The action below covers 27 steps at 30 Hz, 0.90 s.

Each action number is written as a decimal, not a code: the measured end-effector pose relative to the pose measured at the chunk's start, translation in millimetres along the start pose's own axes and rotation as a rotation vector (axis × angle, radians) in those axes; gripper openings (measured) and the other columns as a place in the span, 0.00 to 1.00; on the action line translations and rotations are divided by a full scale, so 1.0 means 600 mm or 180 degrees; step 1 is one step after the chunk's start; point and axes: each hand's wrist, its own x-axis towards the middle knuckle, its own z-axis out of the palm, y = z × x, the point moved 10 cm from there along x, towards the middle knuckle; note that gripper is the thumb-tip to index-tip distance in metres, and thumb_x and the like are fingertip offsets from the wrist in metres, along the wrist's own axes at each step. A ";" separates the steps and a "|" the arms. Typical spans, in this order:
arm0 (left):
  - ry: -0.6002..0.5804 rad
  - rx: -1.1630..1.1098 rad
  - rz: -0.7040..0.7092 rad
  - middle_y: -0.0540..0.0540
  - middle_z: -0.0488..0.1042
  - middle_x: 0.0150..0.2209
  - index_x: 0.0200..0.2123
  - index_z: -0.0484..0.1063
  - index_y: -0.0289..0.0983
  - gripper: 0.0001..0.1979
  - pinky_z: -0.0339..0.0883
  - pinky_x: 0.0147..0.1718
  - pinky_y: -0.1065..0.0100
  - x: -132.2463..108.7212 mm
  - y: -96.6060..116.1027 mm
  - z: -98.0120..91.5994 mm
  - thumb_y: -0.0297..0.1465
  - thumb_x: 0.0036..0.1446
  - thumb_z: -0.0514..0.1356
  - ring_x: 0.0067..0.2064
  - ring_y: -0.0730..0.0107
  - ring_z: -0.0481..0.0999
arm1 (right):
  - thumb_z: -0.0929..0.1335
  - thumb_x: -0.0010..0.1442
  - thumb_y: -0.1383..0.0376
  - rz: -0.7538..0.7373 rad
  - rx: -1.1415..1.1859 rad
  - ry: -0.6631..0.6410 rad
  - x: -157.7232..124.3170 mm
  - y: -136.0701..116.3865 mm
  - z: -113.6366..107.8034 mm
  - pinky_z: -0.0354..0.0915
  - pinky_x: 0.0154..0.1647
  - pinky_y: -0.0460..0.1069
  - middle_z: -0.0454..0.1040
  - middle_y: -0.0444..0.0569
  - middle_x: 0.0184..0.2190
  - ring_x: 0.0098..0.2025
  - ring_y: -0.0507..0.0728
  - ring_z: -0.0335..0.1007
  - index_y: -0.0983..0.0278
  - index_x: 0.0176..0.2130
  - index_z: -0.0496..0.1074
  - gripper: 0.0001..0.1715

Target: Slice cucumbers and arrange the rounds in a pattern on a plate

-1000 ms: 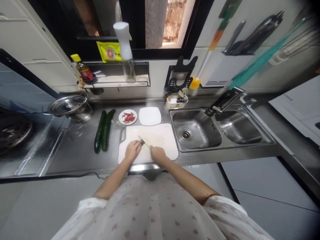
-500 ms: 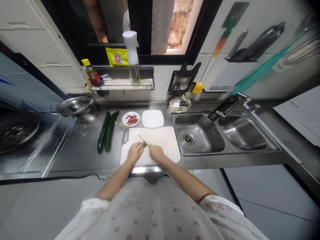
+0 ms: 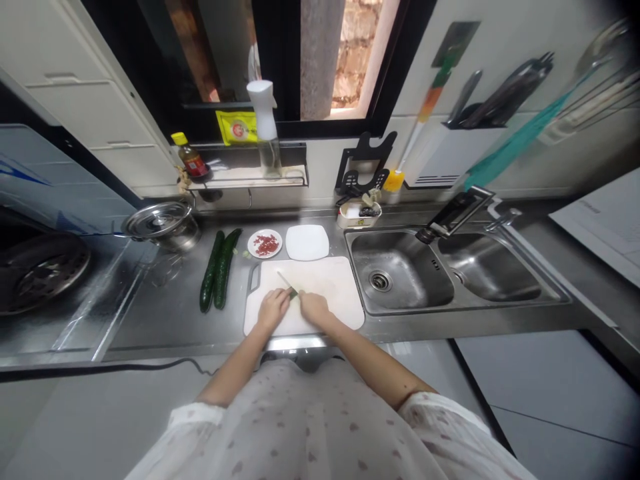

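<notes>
The left hand [image 3: 273,309] curls its fingers over a green piece [image 3: 293,293], seemingly steadying it on the board [image 3: 343,293]; the right hand [image 3: 314,309] is closed round a knife [image 3: 285,279]. Two cucumbers [image 3: 212,272] lie aside on the desk [image 3: 160,320], apparently clear of the blade.

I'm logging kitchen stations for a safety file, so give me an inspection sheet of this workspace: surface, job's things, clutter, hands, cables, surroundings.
Surface: grey stainless-steel counter, bearing a white rectangular cutting board.
Job's things: narrow metal-bladed knife and small dark-green piece, at the hands.
Clutter: two long dark-green cucumbers left of the board; round white plate with red bits and square white plate behind it.
Hands: left hand against the green piece; right hand closed on the knife, handle hidden.
Cables: black cord below the counter's front edge, left.
Surroundings: stainless-steel double sink right; lidded steel pot left.
</notes>
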 end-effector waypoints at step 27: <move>-0.0065 -0.0029 -0.0074 0.44 0.74 0.41 0.52 0.70 0.41 0.16 0.65 0.45 0.64 0.001 -0.003 0.003 0.30 0.64 0.52 0.43 0.66 0.71 | 0.57 0.63 0.72 -0.0072 0.0019 0.0096 0.011 0.000 0.004 0.66 0.41 0.50 0.77 0.58 0.40 0.44 0.59 0.75 0.67 0.50 0.66 0.19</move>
